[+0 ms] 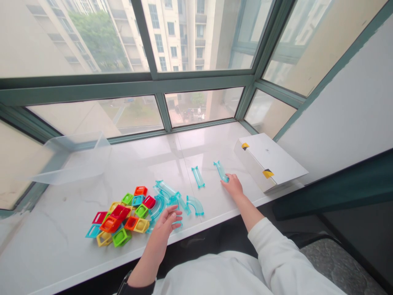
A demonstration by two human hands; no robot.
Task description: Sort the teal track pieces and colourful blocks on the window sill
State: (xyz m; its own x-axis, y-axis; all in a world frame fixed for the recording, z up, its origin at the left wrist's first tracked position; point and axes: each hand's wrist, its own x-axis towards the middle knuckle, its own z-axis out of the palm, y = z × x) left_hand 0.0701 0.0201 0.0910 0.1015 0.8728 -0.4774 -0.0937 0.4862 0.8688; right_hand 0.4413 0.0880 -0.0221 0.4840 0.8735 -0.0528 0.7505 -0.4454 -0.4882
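Little looked done: the right hand (233, 185), fingers flat and unclenched, touched one curved track piece (220, 169) lying apart, while the left hand (167, 223), fingers spread, hovered by the heap (164, 191).

Single head-worn view, at wearer's eye level, tipped forward and down. Facing white surface (52, 246) square-on, window (196, 78) right behind it. Near: left hand (167, 219) and right hand (233, 185) at arm's length, low in frame. Wide lens, edges bowed.
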